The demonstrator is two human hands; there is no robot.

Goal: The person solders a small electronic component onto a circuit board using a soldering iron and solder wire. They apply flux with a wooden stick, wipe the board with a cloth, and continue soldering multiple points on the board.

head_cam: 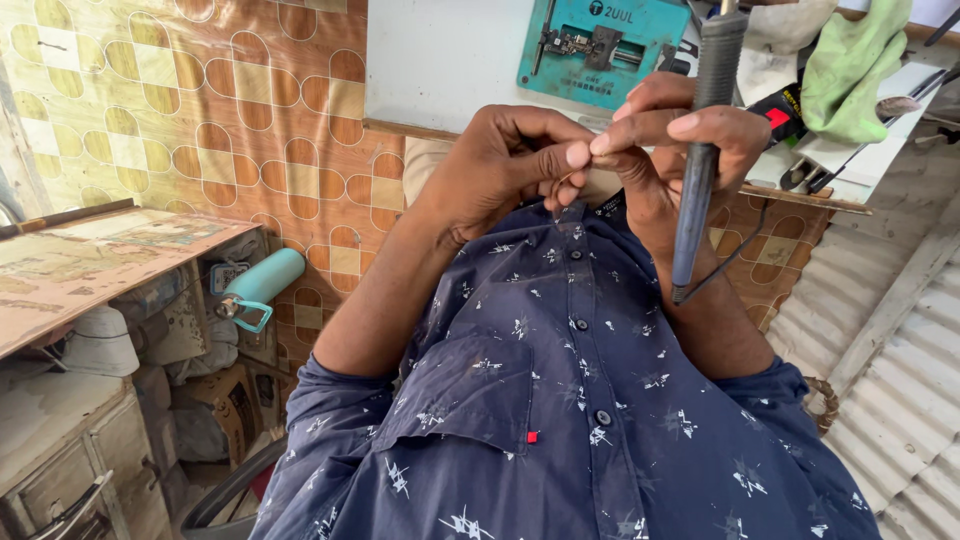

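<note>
Patterned wall (200,130) behind; right hand (680,140) grips a soldering iron (700,150); left hand (500,165) fingers (575,155) pinch a thin wire (572,178) closed.

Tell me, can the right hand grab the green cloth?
Probably not now: the right hand holds the soldering iron and pinches a thin wire with the left hand. The green cloth lies close, unblocked.

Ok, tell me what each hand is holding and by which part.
The right hand grips a soldering iron mid-handle, cord end downward. It and the left hand pinch something thin, too small to identify.
</note>
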